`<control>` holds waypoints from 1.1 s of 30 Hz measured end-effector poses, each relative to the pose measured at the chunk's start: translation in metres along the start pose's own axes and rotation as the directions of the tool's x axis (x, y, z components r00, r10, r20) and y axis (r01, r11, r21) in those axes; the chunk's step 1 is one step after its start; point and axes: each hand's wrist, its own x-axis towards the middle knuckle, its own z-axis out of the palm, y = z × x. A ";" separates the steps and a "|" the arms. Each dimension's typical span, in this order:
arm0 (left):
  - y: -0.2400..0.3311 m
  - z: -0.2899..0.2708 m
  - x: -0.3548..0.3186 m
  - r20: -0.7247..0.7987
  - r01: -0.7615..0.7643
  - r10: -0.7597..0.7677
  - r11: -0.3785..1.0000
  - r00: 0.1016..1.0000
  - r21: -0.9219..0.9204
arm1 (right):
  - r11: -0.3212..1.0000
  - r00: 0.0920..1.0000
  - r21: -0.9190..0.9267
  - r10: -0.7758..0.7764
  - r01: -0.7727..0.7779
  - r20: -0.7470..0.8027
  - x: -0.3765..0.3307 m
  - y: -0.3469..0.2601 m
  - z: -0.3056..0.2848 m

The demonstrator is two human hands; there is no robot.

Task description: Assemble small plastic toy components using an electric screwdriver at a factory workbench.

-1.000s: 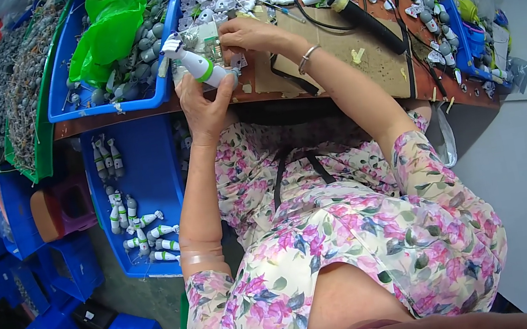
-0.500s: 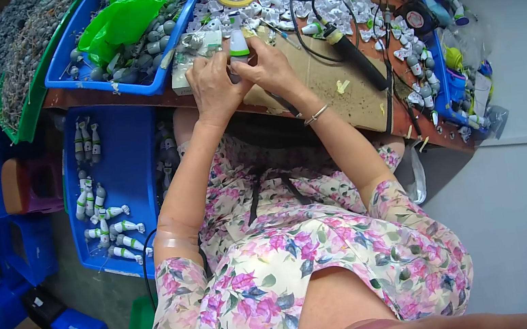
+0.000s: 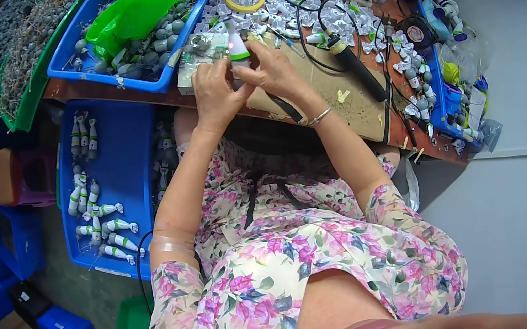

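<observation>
"White and green with a grey lower end: where is that piece (image 3: 237,46)?"

"Upper middle of the frame, between my hands. My left hand (image 3: 213,92) and right hand (image 3: 276,71) both have their fingers closed around its grey end. A pinkish spot shows on the white part."

"How far along is it?"

"Mostly put together, I'd judge, though my fingers hide whatever is left at the grey end."

"And around it?"

"Cardboard (image 3: 325,96) to the right of my hands, then loose white parts (image 3: 338,20) across the top, so plenty looks undone. Grey parts (image 3: 166,43) lie in a blue tray (image 3: 156,85) at upper left. The blue bin (image 3: 126,145) at left has similar figures (image 3: 92,138), which I take for finished."
</observation>
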 end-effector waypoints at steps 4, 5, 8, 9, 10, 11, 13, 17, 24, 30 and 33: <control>-0.001 -0.020 -0.008 0.010 0.171 -0.179 0.919 0.984 -0.354 | 0.948 0.989 0.314 -0.013 0.060 -0.149 0.021 0.024 -0.004; -0.001 -0.025 -0.012 0.033 0.224 -0.236 0.855 0.971 -0.468 | 0.947 0.988 0.317 -0.011 0.059 -0.151 0.028 0.032 -0.001; -0.003 -0.032 -0.021 0.117 0.307 -0.298 0.742 0.947 -0.596 | 0.999 0.997 -0.003 0.049 -0.049 0.061 0.039 0.032 0.004; -0.004 -0.034 -0.024 0.183 0.368 -0.338 0.634 0.923 -0.680 | 0.999 0.997 0.000 0.048 -0.048 0.066 0.042 0.033 0.007; -0.008 -0.035 -0.029 0.162 0.343 -0.322 0.652 0.933 -0.677 | 0.997 0.993 0.024 0.069 -0.072 0.093 0.045 0.030 0.009; -0.011 -0.036 -0.033 0.161 0.344 -0.326 0.652 0.932 -0.676 | 0.994 0.988 0.048 0.091 -0.097 0.121 0.047 0.028 0.010; -0.014 -0.036 -0.040 0.106 0.290 -0.301 0.676 0.948 -0.678 | 0.989 0.978 0.070 0.114 -0.128 0.176 0.050 0.037 0.010; -0.020 -0.033 -0.044 0.121 0.304 -0.334 0.576 0.935 -0.759 | 0.869 0.939 0.426 0.111 -0.250 0.326 0.055 0.064 0.013; -0.014 -0.035 -0.041 0.178 0.327 -0.309 0.543 0.934 -0.774 | 0.895 0.919 -0.223 -0.394 0.386 0.010 0.037 0.024 0.013; -0.019 -0.021 -0.029 0.168 0.307 -0.260 0.731 0.951 -0.609 | 0.879 0.796 -0.203 -0.477 0.432 -0.372 0.042 0.052 0.013; -0.013 -0.032 -0.023 0.196 0.292 -0.217 0.732 0.956 -0.616 | 0.897 0.911 0.365 -0.088 0.249 -0.404 0.020 0.041 0.000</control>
